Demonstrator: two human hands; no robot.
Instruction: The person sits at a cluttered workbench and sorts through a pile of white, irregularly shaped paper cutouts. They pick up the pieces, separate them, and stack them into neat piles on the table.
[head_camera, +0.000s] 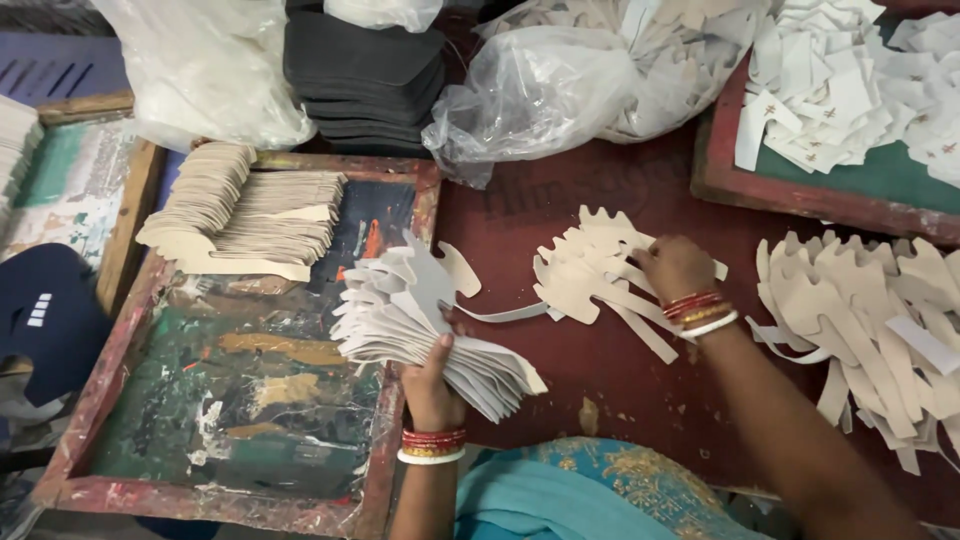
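Head view: dark red table (560, 215), paint-stained wooden frame (240, 400), beige cutouts (590, 270).

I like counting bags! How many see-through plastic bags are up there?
3. One plastic bag lies top left, a small one peeks in at the top edge, and a big one full of pale cut-outs sits top centre. More may be out of view.

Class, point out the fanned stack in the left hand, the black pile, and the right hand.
fanned stack (420, 320), head view, middle of the sheets
black pile (362, 75), head view, front edges
right hand (675, 268), head view, back of hand
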